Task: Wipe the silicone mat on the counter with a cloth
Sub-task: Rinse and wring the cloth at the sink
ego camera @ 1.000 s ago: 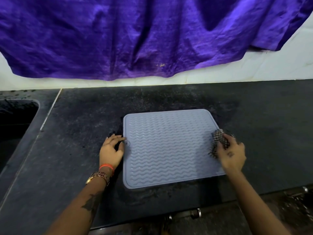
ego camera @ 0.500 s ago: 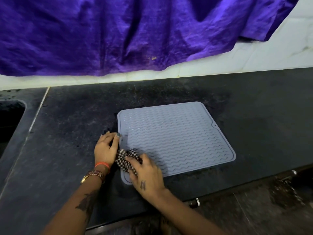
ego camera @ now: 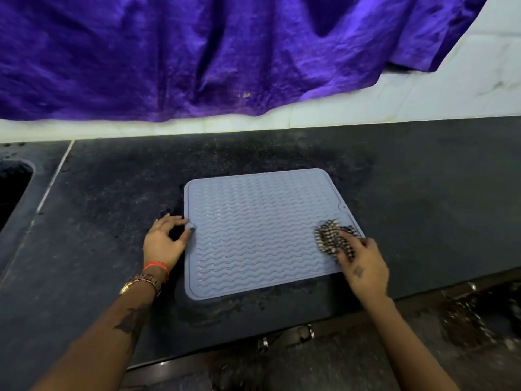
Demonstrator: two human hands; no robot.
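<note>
A pale blue silicone mat (ego camera: pixel 259 230) with wavy ridges lies flat on the dark counter (ego camera: pixel 423 193). My right hand (ego camera: pixel 363 266) presses a bunched black-and-white checked cloth (ego camera: pixel 331 239) onto the mat near its right edge, fingers curled over the cloth. My left hand (ego camera: pixel 165 242) rests at the mat's left edge, thumb and a fingertip touching the rim and holding it in place.
A sink opening (ego camera: pixel 11 187) is cut into the counter at far left. Purple fabric (ego camera: pixel 197 52) hangs over the white tiled wall behind. The counter's front edge (ego camera: pixel 282 342) runs below the mat, with dark drawer fronts under it.
My right hand swept the cloth from the mat's right edge to its near left corner, then back across to the right edge. The left hand stayed at the left rim.
</note>
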